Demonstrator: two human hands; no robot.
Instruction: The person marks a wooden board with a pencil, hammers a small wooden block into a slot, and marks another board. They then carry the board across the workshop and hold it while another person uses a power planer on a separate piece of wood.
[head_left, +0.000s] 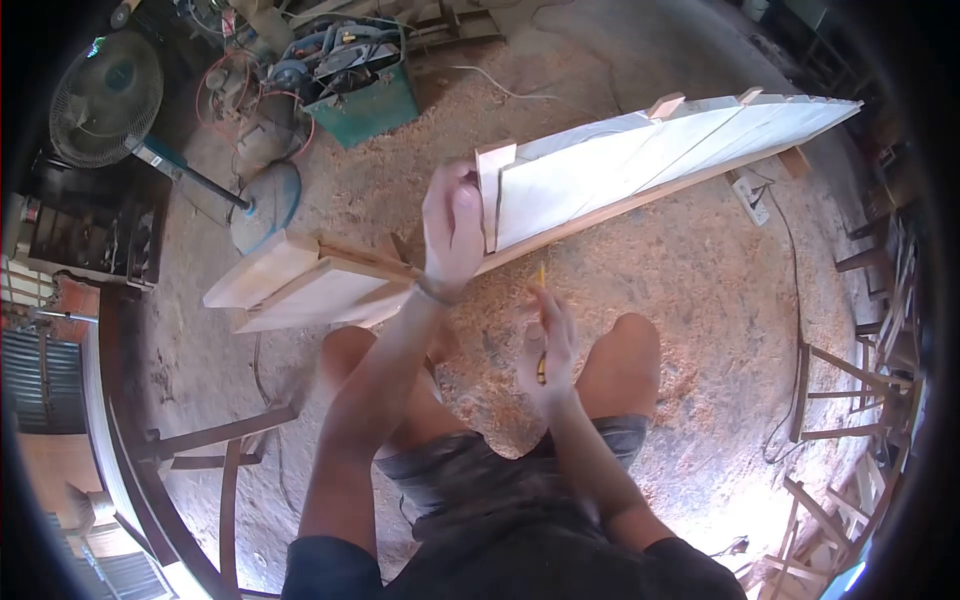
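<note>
My left hand (455,225) is closed, its fingers curled at the edge of a thin wooden strip (490,200). This strip stands upright against the near end of a long, pale wooden panel (610,165) with a curved upper edge. My right hand (548,345) holds a yellow pencil (542,274) pointing away from me, below the panel and apart from it. To the left of my left wrist lie joined pale boards (290,280), partly hidden behind my forearm. The fingertips of my left hand are partly out of sight.
Sawdust and shavings cover the floor (690,290). A standing fan (108,100), a compressor (245,120) and a green tool crate (365,108) are at the upper left. A power strip (750,200) with a cable lies right. Wooden frames (850,390) line the right side.
</note>
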